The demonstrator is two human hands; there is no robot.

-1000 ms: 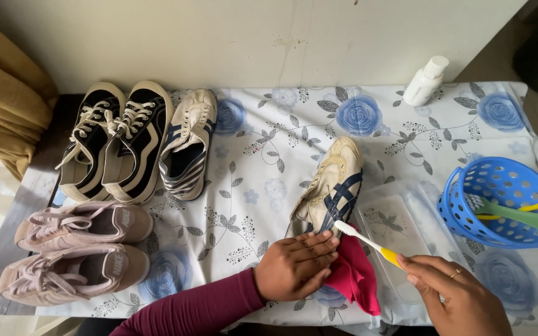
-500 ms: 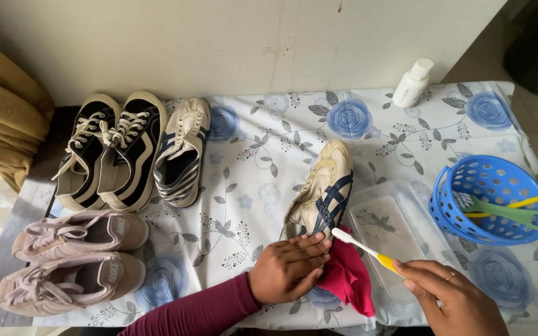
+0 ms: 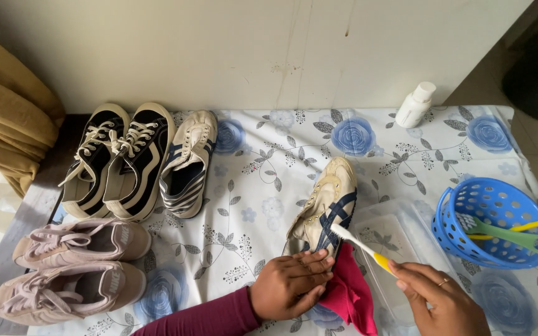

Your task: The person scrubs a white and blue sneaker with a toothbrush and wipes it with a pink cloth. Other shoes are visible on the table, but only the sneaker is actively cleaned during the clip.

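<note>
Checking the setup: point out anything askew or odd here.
The cream shoe with navy stripes lies apart from its mate, tilted, under the left hand. The white bottle leans against the wall. Nothing looks spilled.

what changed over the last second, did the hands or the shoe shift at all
Almost nothing. The right hand keeps the toothbrush with its head against the side of the cream shoe, and the left hand still steadies the heel over the red cloth. The other shoes, the basket and the bottle stayed put.
</note>
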